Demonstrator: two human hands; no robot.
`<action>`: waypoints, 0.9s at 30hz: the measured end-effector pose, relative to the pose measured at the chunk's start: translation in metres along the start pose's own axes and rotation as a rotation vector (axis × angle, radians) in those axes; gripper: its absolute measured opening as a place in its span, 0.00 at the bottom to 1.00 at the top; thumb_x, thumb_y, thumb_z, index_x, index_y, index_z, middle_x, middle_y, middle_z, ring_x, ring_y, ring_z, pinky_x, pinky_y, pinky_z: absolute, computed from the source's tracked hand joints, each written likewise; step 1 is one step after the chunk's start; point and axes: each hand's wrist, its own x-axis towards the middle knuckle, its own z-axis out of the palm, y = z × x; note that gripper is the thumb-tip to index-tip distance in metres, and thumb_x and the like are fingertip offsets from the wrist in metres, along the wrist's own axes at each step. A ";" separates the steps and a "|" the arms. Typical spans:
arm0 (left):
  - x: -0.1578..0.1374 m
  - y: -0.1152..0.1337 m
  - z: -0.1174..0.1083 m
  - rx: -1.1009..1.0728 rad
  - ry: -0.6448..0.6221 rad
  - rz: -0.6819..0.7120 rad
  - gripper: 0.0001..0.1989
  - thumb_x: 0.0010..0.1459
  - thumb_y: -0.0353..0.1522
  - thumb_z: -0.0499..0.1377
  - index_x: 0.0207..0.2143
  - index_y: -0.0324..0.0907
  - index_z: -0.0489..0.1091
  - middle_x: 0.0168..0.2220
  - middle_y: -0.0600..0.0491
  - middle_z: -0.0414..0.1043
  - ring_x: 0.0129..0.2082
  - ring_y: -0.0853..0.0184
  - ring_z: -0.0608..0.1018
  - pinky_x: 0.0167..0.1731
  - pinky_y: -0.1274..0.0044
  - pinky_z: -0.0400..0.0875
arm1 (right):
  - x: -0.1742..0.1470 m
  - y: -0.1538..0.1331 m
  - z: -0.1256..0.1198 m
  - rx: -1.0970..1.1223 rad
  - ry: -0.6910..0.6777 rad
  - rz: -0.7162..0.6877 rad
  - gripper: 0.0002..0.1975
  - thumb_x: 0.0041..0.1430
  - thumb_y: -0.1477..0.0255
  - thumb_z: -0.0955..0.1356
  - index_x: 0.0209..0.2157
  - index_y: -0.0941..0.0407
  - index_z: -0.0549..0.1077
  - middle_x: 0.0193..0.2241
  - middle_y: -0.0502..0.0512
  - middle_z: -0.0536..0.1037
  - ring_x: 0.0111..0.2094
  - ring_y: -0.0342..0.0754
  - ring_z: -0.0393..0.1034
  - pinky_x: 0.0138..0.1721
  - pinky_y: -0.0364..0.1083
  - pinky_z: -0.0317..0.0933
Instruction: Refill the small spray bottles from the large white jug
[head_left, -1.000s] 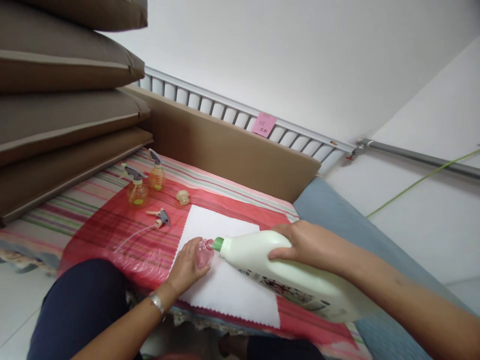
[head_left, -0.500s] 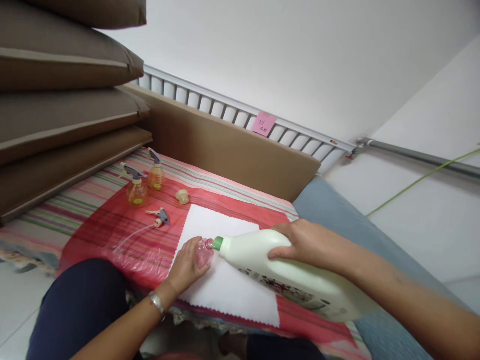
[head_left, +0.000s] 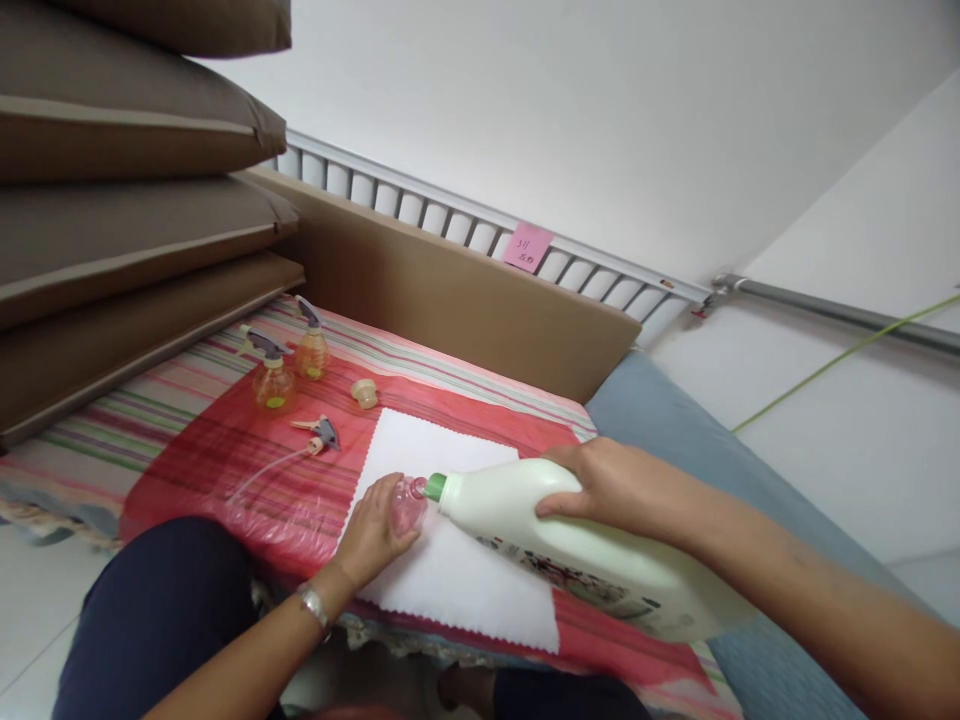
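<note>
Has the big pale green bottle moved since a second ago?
No, not visibly: judged against the white cloth, the pale green bottle keeps its place and slant, its green spout at the mouth of the pink bottle.

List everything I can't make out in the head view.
All in the head view:
Right hand: most fingers, hidden behind the pale green jug.
Pink bottle: one side, covered by the left hand.
Green spout: whether liquid flows from it, too small to tell.
Jug label: wording, blurred.
Pink note: writing, too small to read surely.
Cushion stack: cut off by the left and top edges.
</note>
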 end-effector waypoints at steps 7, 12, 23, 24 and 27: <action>0.000 -0.002 0.001 -0.018 0.019 0.007 0.35 0.49 0.36 0.63 0.57 0.43 0.52 0.52 0.43 0.64 0.53 0.53 0.70 0.52 0.59 0.67 | -0.001 -0.005 -0.005 -0.002 -0.012 0.014 0.20 0.52 0.53 0.67 0.36 0.54 0.74 0.34 0.60 0.79 0.34 0.56 0.72 0.28 0.45 0.55; 0.000 -0.001 0.000 -0.004 0.012 0.013 0.35 0.49 0.36 0.63 0.57 0.41 0.52 0.52 0.41 0.64 0.53 0.53 0.69 0.52 0.60 0.67 | -0.001 -0.004 -0.004 -0.002 -0.010 0.011 0.21 0.52 0.52 0.67 0.38 0.53 0.74 0.35 0.59 0.79 0.34 0.56 0.72 0.28 0.45 0.56; 0.000 -0.002 0.002 -0.013 0.027 0.011 0.36 0.48 0.36 0.64 0.58 0.43 0.52 0.52 0.42 0.65 0.53 0.53 0.70 0.52 0.59 0.68 | -0.002 -0.006 -0.006 0.018 0.000 -0.007 0.19 0.52 0.53 0.67 0.37 0.53 0.74 0.34 0.59 0.79 0.34 0.55 0.72 0.28 0.45 0.55; 0.000 -0.001 0.001 -0.013 0.025 0.009 0.36 0.49 0.36 0.63 0.58 0.43 0.52 0.52 0.42 0.64 0.53 0.52 0.70 0.52 0.59 0.67 | -0.002 -0.006 -0.006 0.016 0.000 -0.003 0.19 0.52 0.53 0.67 0.37 0.53 0.75 0.34 0.59 0.79 0.34 0.55 0.73 0.28 0.45 0.55; 0.000 0.001 0.000 -0.017 0.020 0.001 0.36 0.49 0.36 0.63 0.58 0.44 0.52 0.52 0.43 0.65 0.53 0.52 0.70 0.52 0.58 0.68 | 0.000 -0.004 -0.004 0.006 -0.003 0.008 0.20 0.51 0.52 0.67 0.37 0.53 0.75 0.34 0.58 0.79 0.33 0.55 0.73 0.28 0.45 0.55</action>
